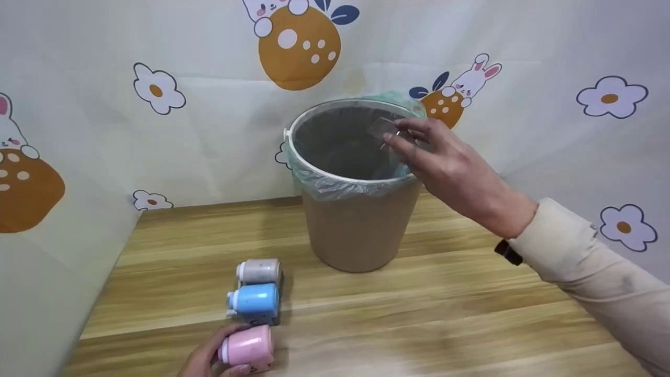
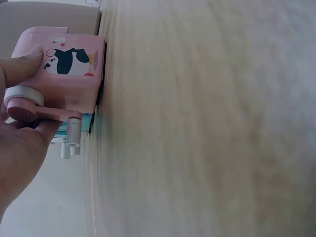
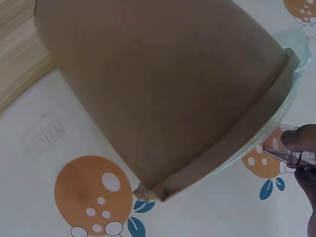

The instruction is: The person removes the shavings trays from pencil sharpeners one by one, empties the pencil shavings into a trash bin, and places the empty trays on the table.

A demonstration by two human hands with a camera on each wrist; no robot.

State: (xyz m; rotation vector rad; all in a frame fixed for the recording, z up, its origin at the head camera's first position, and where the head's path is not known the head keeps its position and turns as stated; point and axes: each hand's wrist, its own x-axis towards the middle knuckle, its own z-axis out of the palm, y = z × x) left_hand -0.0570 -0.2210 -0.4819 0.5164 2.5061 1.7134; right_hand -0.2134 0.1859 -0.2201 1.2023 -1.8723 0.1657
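Observation:
A pink crank pencil sharpener (image 1: pixel 250 344) with a panda picture stands on the table at the front, and my left hand (image 1: pixel 203 358) grips it, thumb on one side. In the left wrist view its crank handle (image 2: pixel 74 131) points down the frame. Over the mouth of the bin (image 1: pixel 361 230), my right hand (image 1: pixel 458 170) pinches a small clear plastic tray (image 1: pixel 382 127) between thumb and fingers. The tray looks tilted; whether anything is in it cannot be made out. A thin green bag (image 1: pixel 335 188) lines the bin.
A blue pencil sharpener (image 1: pixel 256 299) and a grey one (image 1: pixel 261 270) stand in a row just behind the pink one, left of the bin. Behind the wood-grain table (image 1: pixel 445 314) hangs a pale cloth (image 1: pixel 220 131) printed with rabbits and flowers.

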